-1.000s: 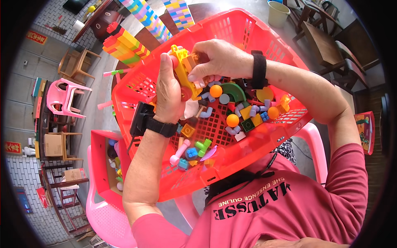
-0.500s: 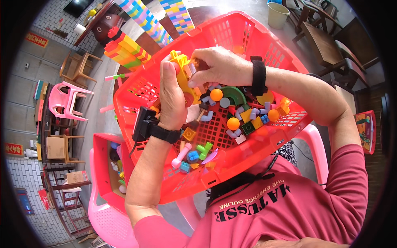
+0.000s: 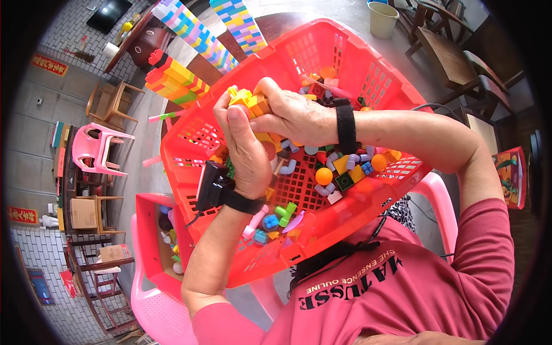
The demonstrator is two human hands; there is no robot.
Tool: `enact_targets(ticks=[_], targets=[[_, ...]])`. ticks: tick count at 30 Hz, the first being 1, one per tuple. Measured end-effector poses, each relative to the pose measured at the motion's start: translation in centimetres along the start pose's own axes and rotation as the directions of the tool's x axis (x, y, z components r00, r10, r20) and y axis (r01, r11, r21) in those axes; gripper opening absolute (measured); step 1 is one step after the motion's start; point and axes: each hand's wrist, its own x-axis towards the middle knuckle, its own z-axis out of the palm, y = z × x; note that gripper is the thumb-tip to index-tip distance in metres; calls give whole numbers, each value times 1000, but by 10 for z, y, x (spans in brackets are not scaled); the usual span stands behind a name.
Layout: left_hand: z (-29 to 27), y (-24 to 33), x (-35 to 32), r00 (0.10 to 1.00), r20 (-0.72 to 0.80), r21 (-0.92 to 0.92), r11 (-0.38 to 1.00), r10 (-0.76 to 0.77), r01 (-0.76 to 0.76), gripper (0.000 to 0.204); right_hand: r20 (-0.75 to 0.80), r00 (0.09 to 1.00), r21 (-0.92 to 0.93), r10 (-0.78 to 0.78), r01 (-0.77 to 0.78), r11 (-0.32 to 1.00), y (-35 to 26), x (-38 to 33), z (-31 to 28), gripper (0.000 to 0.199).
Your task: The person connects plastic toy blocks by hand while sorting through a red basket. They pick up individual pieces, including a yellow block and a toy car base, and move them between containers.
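Both hands (image 3: 270, 129) around yellow block cluster (image 3: 248, 102) over red basket (image 3: 368, 201)

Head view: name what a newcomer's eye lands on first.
A big red plastic basket fills the middle of the view, its floor strewn with small bright toy pieces. Above it the left hand and right hand both clasp a yellow and orange block piece. Behind the basket, at the top, lie long multicoloured block towers.
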Motion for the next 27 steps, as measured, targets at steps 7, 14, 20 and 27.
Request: enact_targets(ticks=[7,14,20,27], targets=[[-5,-13,13,937,134,-375,858,-324,350,55,21,999,-83,33,-32,996,11,10,0,54],[-33,-9,32,848,436,-330,824,-300,461,28,167,983,3,-73,73,997,22,25,-36,94],[-38,-2,33,700,563,-80,815,-438,574,49,394,916,-268,-77,195,943,12,19,-46,82],[-34,-7,33,743,514,57,881,-430,470,55,355,934,-275,-33,138,952,14,24,-50,57]])
